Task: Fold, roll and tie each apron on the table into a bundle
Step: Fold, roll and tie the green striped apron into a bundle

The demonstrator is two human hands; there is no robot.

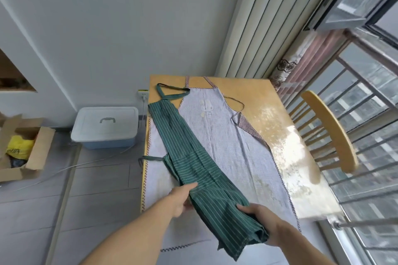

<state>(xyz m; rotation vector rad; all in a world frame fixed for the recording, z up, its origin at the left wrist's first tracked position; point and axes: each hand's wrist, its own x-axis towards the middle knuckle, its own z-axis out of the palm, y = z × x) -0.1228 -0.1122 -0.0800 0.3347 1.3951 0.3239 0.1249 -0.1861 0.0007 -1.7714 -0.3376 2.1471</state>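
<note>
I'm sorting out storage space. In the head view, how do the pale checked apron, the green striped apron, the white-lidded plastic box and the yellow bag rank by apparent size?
1. Pale checked apron, spread flat.
2. Green striped apron, folded lengthwise, so its spread size is unsure.
3. White-lidded plastic box.
4. Yellow bag, partly hidden in its carton.

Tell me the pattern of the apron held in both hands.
Dark green with thin white stripes: the green apron, clearest in the head view.

A: Position of green striped apron (189, 153)?
B: Folded lengthwise, lying over the lilac apron (232, 146) on the table (280, 118); left hand (183, 198) and right hand (260, 221) grip its near end.
</note>
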